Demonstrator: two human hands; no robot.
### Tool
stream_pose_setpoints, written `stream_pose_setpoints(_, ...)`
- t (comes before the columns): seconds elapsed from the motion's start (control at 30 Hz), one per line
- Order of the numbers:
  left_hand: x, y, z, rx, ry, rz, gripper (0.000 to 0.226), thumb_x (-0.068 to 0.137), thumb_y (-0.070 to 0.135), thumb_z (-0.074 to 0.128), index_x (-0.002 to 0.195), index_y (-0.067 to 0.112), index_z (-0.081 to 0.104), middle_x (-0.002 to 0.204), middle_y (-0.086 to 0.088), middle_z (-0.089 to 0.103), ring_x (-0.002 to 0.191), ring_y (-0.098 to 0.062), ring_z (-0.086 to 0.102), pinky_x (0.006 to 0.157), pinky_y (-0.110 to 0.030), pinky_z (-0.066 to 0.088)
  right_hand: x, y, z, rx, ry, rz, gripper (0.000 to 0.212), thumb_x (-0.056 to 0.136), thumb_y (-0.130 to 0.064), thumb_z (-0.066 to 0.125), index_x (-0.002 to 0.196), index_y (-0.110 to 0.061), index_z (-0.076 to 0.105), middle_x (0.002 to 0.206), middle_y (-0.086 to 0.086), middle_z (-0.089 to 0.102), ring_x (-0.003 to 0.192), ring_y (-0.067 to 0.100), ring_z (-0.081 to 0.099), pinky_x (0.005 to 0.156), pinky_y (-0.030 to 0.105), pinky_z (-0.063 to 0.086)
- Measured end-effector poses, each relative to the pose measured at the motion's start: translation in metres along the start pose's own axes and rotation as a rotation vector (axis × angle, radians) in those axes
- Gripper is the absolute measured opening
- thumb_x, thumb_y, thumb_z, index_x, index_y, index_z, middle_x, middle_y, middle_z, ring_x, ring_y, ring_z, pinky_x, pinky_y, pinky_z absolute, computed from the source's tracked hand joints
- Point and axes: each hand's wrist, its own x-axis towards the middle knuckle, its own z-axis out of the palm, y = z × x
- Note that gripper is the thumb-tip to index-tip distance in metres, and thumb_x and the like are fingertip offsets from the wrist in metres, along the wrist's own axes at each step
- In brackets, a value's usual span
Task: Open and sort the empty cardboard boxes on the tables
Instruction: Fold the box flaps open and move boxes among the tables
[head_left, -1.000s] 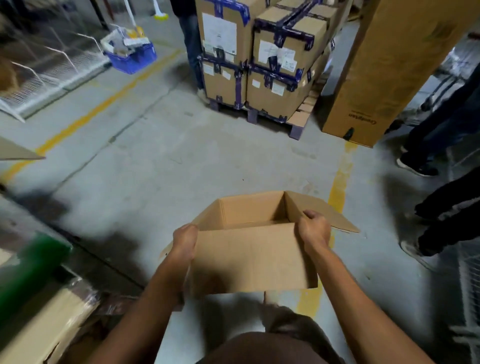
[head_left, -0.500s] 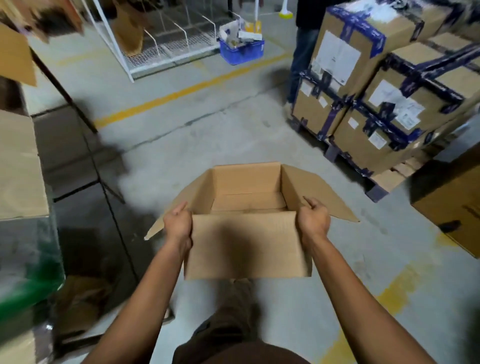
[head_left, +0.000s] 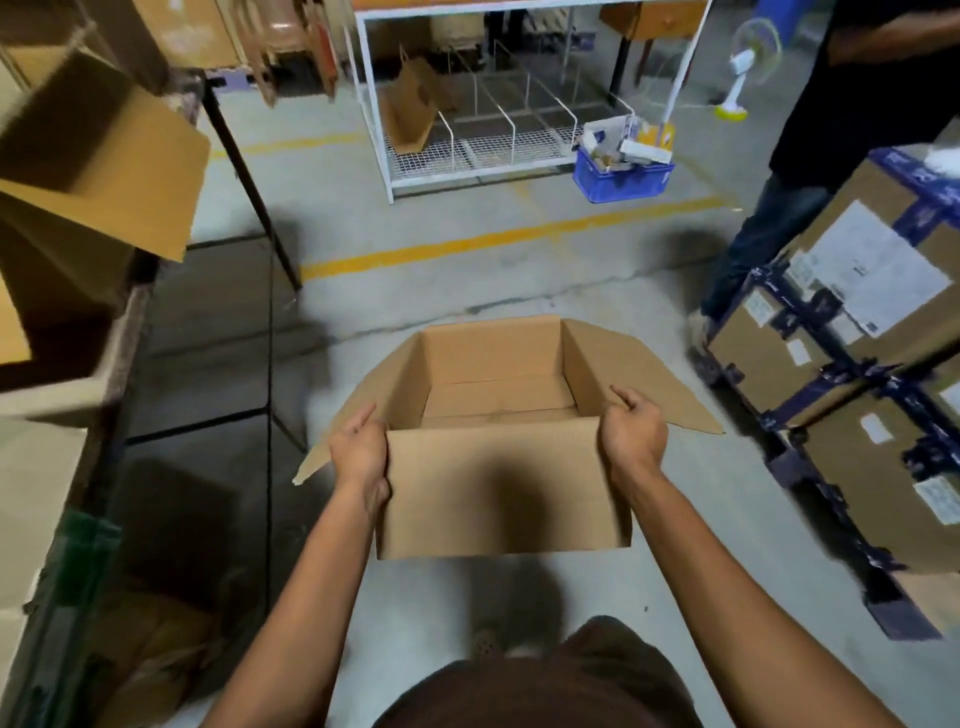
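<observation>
An empty brown cardboard box (head_left: 501, 488) is held in the air in front of me above the concrete floor, its top open and its side flaps spread outward. My left hand (head_left: 359, 452) grips its near left corner, fingers curled over the rim. At the near right corner my right hand (head_left: 632, 431) grips the rim the same way. The inside of the box shows only its folded bottom flaps.
Open cardboard boxes (head_left: 98, 156) sit on a table at the left. Taped stacked cartons (head_left: 852, 364) stand on a pallet at the right, with a person (head_left: 810, 171) beside them. A white wire rack (head_left: 488, 130) and a blue crate (head_left: 623, 174) lie ahead beyond a yellow floor line.
I have turned left with the box in both hands: the pallet of cartons slid to the right and the left table and wire rack came into view. The grip is unchanged.
</observation>
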Motion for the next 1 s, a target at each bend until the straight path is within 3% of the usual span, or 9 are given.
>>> stream_pose_setpoints(0.17, 0.040, 0.056, 0.044, -0.054, 0.057, 0.107, 0.042, 0.091, 0.000, 0.056, 0.132, 0.009, 0.062, 0.122, -0.011, 0.067, 0.107, -0.024, 0.066, 0.101, -0.046, 0.051, 0.065, -0.059, 0.050, 0.072, -0.021, -0.067, 0.042, 0.092, -0.012, 0.056, 0.133, -0.019, 0.063, 0.140, 0.000, 0.059, 0.128, 0.019, 0.054, 0.094, 0.023, 0.037)
stream_pose_setpoints(0.27, 0.061, 0.095, 0.074, 0.005, 0.065, 0.238, 0.041, 0.093, 0.002, 0.054, 0.132, 0.009, 0.062, 0.114, 0.001, 0.067, 0.104, -0.015, 0.063, 0.102, -0.036, 0.048, 0.112, -0.095, 0.077, 0.120, -0.044, -0.136, 0.042, 0.092, -0.011, 0.055, 0.133, -0.018, 0.063, 0.139, 0.001, 0.060, 0.128, 0.021, 0.055, 0.096, 0.023, 0.037)
stream_pose_setpoints(0.4, 0.094, 0.150, 0.126, 0.147, 0.101, 0.452, 0.040, 0.095, 0.005, 0.052, 0.134, 0.011, 0.062, 0.133, 0.002, 0.059, 0.125, -0.010, 0.053, 0.109, -0.028, 0.041, 0.183, -0.153, 0.111, 0.209, -0.053, -0.204, 0.044, 0.092, -0.010, 0.055, 0.136, -0.013, 0.062, 0.140, 0.002, 0.059, 0.130, 0.020, 0.053, 0.097, 0.019, 0.034)
stream_pose_setpoints(0.47, 0.112, 0.176, 0.154, 0.120, 0.129, 0.528, 0.041, 0.094, 0.004, 0.051, 0.132, 0.012, 0.063, 0.119, 0.007, 0.066, 0.105, 0.001, 0.062, 0.098, -0.019, 0.048, 0.217, -0.187, 0.124, 0.262, -0.054, -0.230, 0.047, 0.091, -0.007, 0.052, 0.138, -0.010, 0.058, 0.140, 0.006, 0.059, 0.122, 0.015, 0.057, 0.091, 0.012, 0.032)
stream_pose_setpoints(0.53, 0.128, 0.203, 0.180, 0.105, 0.172, 0.606, 0.041, 0.094, 0.002, 0.051, 0.131, 0.013, 0.063, 0.097, 0.019, 0.063, 0.072, 0.010, 0.057, 0.073, -0.004, 0.046, 0.247, -0.223, 0.136, 0.328, -0.071, -0.261, 0.050, 0.091, -0.001, 0.051, 0.140, -0.005, 0.055, 0.133, 0.017, 0.062, 0.102, 0.013, 0.057, 0.077, 0.004, 0.031)
stream_pose_setpoints(0.63, 0.147, 0.249, 0.215, 0.080, 0.243, 0.698, 0.044, 0.092, 0.000, 0.051, 0.131, 0.016, 0.064, 0.108, 0.012, 0.067, 0.066, 0.004, 0.050, 0.066, -0.008, 0.045, 0.288, -0.276, 0.154, 0.432, -0.103, -0.330, 0.050, 0.091, 0.004, 0.050, 0.141, -0.002, 0.053, 0.134, 0.018, 0.061, 0.102, 0.013, 0.058, 0.068, -0.005, 0.031)
stream_pose_setpoints(0.7, 0.157, 0.280, 0.233, 0.050, 0.287, 0.745, 0.047, 0.090, 0.001, 0.051, 0.130, 0.020, 0.065, 0.123, 0.002, 0.068, 0.070, -0.005, 0.053, 0.067, -0.018, 0.048, 0.312, -0.313, 0.170, 0.487, -0.132, -0.385, 0.052, 0.090, 0.004, 0.050, 0.141, -0.004, 0.053, 0.143, 0.009, 0.055, 0.119, 0.008, 0.056, 0.073, -0.010, 0.028)
stream_pose_setpoints(0.87, 0.166, 0.356, 0.253, -0.011, 0.430, 0.882, 0.046, 0.089, -0.002, 0.051, 0.129, 0.018, 0.066, 0.124, 0.009, 0.065, 0.105, 0.011, 0.059, 0.096, -0.017, 0.048, 0.348, -0.403, 0.222, 0.628, -0.255, -0.493, 0.054, 0.085, 0.005, 0.051, 0.139, -0.002, 0.055, 0.144, 0.009, 0.054, 0.128, 0.008, 0.050, 0.089, -0.002, 0.033)
stream_pose_setpoints(1.0, 0.177, 0.411, 0.241, -0.068, 0.557, 0.988, 0.046, 0.088, -0.005, 0.052, 0.124, 0.021, 0.066, 0.110, 0.023, 0.062, 0.098, 0.020, 0.057, 0.090, -0.011, 0.049, 0.346, -0.468, 0.274, 0.739, -0.376, -0.546, 0.056, 0.083, 0.003, 0.049, 0.138, -0.002, 0.056, 0.142, 0.008, 0.056, 0.130, 0.010, 0.050, 0.095, 0.001, 0.034)
